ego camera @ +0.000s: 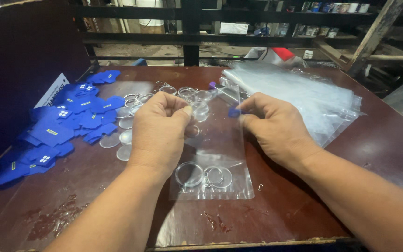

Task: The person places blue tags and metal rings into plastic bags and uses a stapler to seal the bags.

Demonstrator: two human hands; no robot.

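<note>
My left hand (160, 125) and my right hand (270, 122) hold up a clear plastic bag (220, 140) by its top edge, above a dark wooden table (350, 154). Two round clear keychains (204, 176) with metal rings lie at the bag's bottom. The fingers of my left hand pinch the bag's mouth, and a metal ring shows beside them. My right hand pinches the other side of the mouth, with a small blue piece (233, 112) at its fingertips.
A heap of blue jersey-shaped cut-outs (66, 126) lies at the left. Loose clear keychains (131, 116) spread behind my left hand. A stack of clear plastic bags (299, 93) sits at the back right. Dark shelving stands beyond the table.
</note>
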